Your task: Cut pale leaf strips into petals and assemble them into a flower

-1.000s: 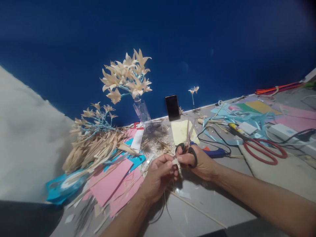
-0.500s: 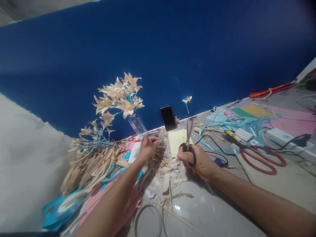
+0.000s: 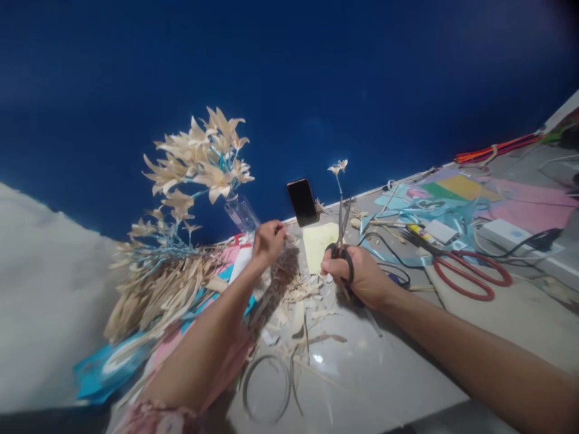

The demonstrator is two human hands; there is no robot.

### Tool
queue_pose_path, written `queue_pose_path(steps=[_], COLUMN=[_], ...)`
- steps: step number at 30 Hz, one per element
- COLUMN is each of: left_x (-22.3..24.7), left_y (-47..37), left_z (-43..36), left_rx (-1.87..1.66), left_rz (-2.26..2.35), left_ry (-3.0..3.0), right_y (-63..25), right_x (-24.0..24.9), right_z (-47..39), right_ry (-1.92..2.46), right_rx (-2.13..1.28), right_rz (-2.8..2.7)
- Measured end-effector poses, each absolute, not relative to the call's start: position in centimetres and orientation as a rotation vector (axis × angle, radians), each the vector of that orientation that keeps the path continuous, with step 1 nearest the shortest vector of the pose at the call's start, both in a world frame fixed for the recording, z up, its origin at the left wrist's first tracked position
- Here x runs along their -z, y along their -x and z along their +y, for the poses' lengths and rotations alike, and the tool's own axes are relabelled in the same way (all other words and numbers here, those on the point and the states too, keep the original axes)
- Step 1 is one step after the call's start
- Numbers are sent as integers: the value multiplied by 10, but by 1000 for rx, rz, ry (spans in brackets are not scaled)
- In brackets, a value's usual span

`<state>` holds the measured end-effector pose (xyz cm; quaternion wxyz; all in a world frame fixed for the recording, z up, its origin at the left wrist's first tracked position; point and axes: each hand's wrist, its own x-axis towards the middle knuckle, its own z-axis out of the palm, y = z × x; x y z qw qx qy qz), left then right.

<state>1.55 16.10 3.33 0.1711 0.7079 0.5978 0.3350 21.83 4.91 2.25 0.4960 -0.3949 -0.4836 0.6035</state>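
Note:
My right hand (image 3: pixel 364 277) grips a pair of scissors (image 3: pixel 342 223) by the black handle, blades pointing up and slightly apart. Just above the blade tips shows a small pale flower (image 3: pixel 337 167) on a thin blue stem; whether this hand also holds the stem I cannot tell. To the left, my left hand (image 3: pixel 269 242) is closed in a pinch, and what lies between its fingertips is too small to make out. Behind it a clear bottle (image 3: pixel 242 214) leans, holding a bunch of pale flowers (image 3: pixel 205 154) with blue stems. A yellow paper (image 3: pixel 316 244) lies between the hands.
A phone (image 3: pixel 302 202) leans against the blue wall. Husk scraps (image 3: pixel 301 292) litter the floor, near a wire coil (image 3: pixel 266 389). Dried husks (image 3: pixel 154 295) and more flowers lie left. Red-handled scissors (image 3: pixel 470 274), a power strip (image 3: pixel 511 235), cables and ribbon lie right.
The view has shifted, so most things sit slightly higher and further left. My left hand has turned a little, still pinched. My right hand keeps its grip on the scissors beside the small flower.

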Motion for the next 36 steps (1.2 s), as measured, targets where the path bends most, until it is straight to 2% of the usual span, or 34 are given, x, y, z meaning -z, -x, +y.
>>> queue_pose_path(steps=[4, 6, 8, 15, 21, 36], left_x=[-70, -84, -89, -56, -26, -2], left_y=[-3, 6, 16, 54, 63, 13], left_z=[106, 73, 43, -15, -36, -9], left_rx=[-1060, -1218, -1217, -751, -474, -58], left_rz=[1649, 1432, 1407, 1750, 1828, 1873], left_ry=[-1931, -1859, -1862, -2050, -2035, -2230], right_y=[-221, -222, -221, -217, -217, -217], right_x=[-22, -22, -22, -26, -22, -12], right_z=[48, 47, 44, 37, 35, 41], right_ry=[983, 990, 1012, 1134, 1073, 1107], right_rx=[-1404, -1404, -1410, -1328, -1380, -1481], right_rz=[-1211, -1229, -1264, -1342, -1392, -1414])
